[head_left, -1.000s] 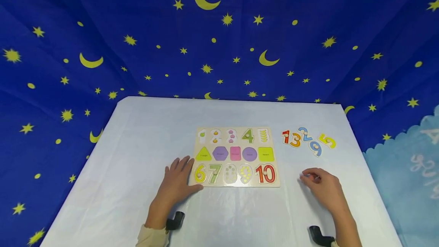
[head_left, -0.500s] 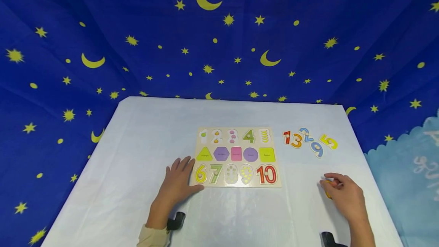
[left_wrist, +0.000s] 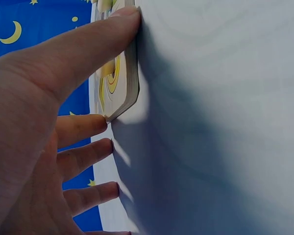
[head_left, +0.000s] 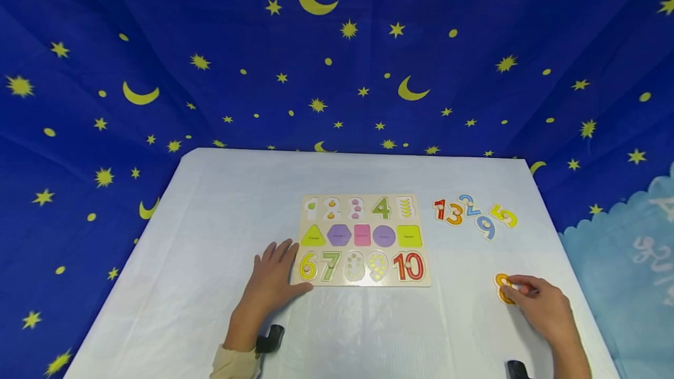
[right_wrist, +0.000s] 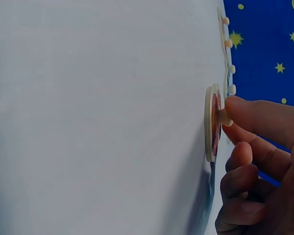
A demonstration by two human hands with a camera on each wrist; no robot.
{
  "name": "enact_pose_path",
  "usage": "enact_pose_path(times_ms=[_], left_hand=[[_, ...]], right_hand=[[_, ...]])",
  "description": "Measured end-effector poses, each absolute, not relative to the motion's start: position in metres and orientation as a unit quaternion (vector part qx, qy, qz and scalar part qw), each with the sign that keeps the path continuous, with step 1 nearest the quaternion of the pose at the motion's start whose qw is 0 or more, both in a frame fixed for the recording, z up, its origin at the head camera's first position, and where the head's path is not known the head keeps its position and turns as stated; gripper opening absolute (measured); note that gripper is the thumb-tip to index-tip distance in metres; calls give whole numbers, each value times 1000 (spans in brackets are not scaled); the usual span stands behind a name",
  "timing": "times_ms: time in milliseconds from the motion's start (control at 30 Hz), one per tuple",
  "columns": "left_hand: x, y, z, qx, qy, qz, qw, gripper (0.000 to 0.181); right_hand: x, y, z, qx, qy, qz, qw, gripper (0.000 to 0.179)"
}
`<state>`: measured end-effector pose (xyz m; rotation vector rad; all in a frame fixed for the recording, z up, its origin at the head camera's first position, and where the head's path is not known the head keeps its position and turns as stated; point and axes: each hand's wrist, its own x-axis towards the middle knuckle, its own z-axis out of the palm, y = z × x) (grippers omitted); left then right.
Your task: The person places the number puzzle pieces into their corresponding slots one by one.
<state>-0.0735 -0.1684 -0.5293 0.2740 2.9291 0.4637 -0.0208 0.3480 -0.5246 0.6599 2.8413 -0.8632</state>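
My right hand (head_left: 544, 309) pinches the knob of an orange number 8 puzzle piece (head_left: 501, 281) over the right side of the table. In the right wrist view, thumb and forefinger meet at the wooden knob (right_wrist: 224, 117), and the piece (right_wrist: 210, 125) stands edge-on. My left hand (head_left: 271, 276) lies spread at the near left corner of a wooden number puzzle board (head_left: 389, 283). Its thumb (left_wrist: 88, 51) and forefinger touch the board's edges. The 4, 6, 7 and 10 sit in their slots; the 1, 2, 3, 5, 8 and 9 slots show printed pictures.
Right of the board lie loose number pieces: a red 1 (head_left: 439, 210), orange 3 (head_left: 454, 214), blue 2 (head_left: 468, 206), blue 9 (head_left: 485, 227) and yellow 5 (head_left: 504, 215). A white cover (head_left: 237, 192) spreads over the table. Blue star-patterned cloth (head_left: 253, 51) hangs behind.
My right hand has moved right and toward the near edge, and the orange 8, earlier hidden under the fingers, now shows. The left hand and board have kept their places.
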Motion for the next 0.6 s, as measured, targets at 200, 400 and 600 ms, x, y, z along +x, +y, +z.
enact_pose_path(times_ms=[200,400,600], left_hand=[[-74,-168,-531,91,980,158,81,98],[-74,-168,-529,90,980,159,84,98],[-73,-168,-528,91,980,159,84,97]], right_hand=[[-18,347,-528,206,937,-280,42,39],[-18,344,-530,220,932,-286,36,36],[-18,343,-531,228,932,-280,33,36]])
